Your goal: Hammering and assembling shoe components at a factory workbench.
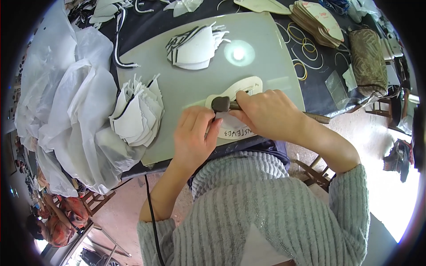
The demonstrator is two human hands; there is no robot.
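Observation:
My right hand (268,108) is wrapped round the wooden handle of a hammer (220,104), whose dark head rests at or just above the left edge of a white insole (253,83). The insole lies at the table's near edge, with printed marks on its lower part. Against the hammer head, my left hand (193,128) is closed in a pinch at the insole's edge; what its fingertips hold is hidden. A pale piece (227,119) lies over the insole between my hands.
Stacks of white shoe pieces with dark edging (140,115) and a second stack (195,48) lie on the pale board (266,57). Clear plastic bags (80,97) cover the left. Thin rings (306,46), stacked insoles (315,22) and a patterned roll (367,60) occupy the right.

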